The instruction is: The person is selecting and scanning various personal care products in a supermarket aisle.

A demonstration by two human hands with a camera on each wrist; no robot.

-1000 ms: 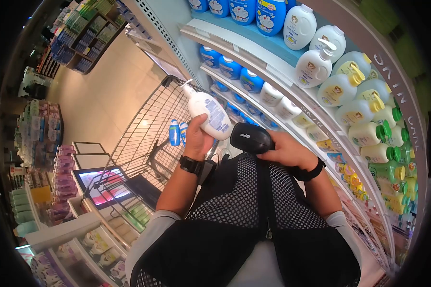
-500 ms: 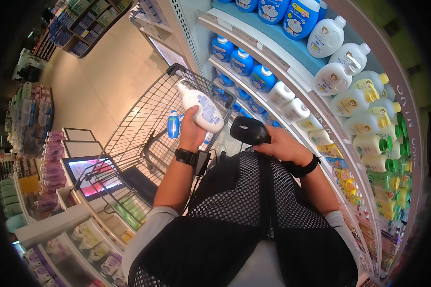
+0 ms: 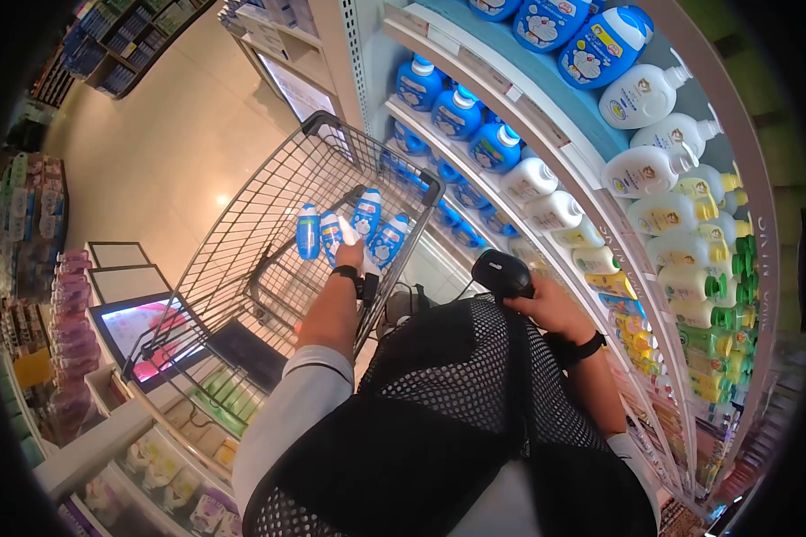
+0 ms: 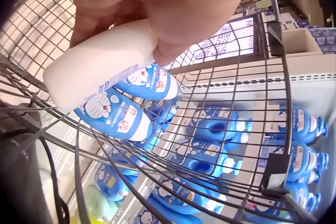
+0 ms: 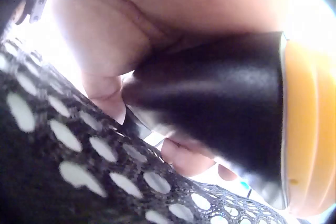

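My left hand (image 3: 349,258) reaches down into the wire shopping cart (image 3: 242,242) and grips a white pump bottle (image 4: 100,66), its pump tip (image 3: 346,229) showing just above the fingers. Under the white bottle lie several blue bottles (image 3: 367,215) (image 4: 118,111) on the cart's wire bottom. My right hand (image 3: 546,304) stays close to my chest and holds a black handheld scanner (image 3: 501,273) (image 5: 220,113), which has a yellow end in the right wrist view.
Shelves (image 3: 564,161) on my right carry blue bottles above and white, yellow and green ones further right. A lit display screen (image 3: 143,327) and low shelves stand to my left. The beige aisle floor (image 3: 161,152) lies ahead of the cart.
My left hand has carried the white bottle from chest height, next to the scanner, forward and down into the cart. My right hand has drawn the scanner back a little.
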